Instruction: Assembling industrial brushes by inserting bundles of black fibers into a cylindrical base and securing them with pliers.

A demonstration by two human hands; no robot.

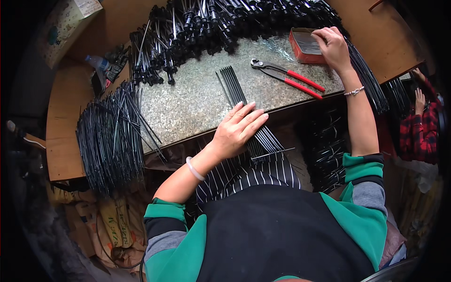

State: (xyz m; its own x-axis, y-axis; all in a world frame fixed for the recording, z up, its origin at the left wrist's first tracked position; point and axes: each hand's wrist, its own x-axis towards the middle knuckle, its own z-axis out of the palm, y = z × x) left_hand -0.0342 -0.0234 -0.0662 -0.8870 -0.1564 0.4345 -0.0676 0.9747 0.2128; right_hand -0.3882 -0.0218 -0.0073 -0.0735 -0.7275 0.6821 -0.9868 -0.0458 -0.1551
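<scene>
My left hand (237, 128) lies flat, fingers stretched out, across a row of thin black rods (232, 82). The rods rest side by side on the speckled tabletop and stick out past its near edge toward my lap. A thin wire-like piece (275, 154) lies crosswise near their lower ends. At the upper right, my right hand (333, 49) is over a small red box (312, 59) of fine silvery wires or pins (307, 44). Its fingers are bent together at the box; what they pinch, if anything, is too small to make out. Red-handled pincers (286, 77) lie between my hands.
A heap of black rods with thick ends (197, 28) lines the table's far side. Loose black rods (110, 136) hang over the left edge, and more (369, 80) lie at the right. A bottle (97, 62) stands far left. Another person's plaid sleeve (418, 136) shows at right.
</scene>
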